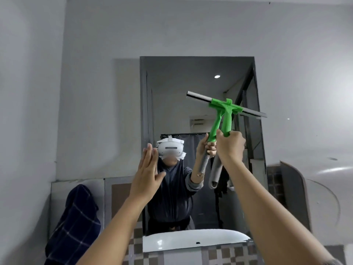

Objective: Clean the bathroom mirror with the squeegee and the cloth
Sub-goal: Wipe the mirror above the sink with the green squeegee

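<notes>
Squeegee (227, 108) is riding high against the mirror (172, 96), blade tilted; right hand (230, 145) is gripping its green handle firmly; left hand (146, 175) is hovering flat, holding nothing; tool looks light and stiff, best gripped low on the handle; cloth (74, 222) is hanging left of the mirror.

Grey walls (191, 25), checkered tiles (225, 253) below

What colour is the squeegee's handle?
Bright green, on the squeegee held in the right hand; head view.
</notes>
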A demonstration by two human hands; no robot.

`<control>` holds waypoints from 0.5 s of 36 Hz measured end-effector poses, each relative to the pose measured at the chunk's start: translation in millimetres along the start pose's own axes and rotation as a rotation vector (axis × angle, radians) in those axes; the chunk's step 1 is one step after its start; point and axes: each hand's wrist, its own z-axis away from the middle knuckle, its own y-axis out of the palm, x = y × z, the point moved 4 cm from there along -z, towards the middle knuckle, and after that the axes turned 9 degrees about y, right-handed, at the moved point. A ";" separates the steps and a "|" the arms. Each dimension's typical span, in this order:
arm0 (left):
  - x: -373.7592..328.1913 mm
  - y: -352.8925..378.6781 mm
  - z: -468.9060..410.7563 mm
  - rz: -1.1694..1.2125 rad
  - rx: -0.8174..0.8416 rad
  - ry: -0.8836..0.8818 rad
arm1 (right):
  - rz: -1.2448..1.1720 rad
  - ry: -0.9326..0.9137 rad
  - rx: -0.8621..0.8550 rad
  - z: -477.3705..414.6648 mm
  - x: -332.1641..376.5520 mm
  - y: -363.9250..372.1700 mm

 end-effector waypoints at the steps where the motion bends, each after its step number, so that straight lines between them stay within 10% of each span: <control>1: -0.3 -0.9 0.7 0.001 0.002 0.007 | -0.022 0.016 -0.001 4.4 1.2 4.2; 18: 9.8 2.4 31.6 0.069 0.077 0.093 | -0.142 0.020 0.072 66.9 40.1 69.9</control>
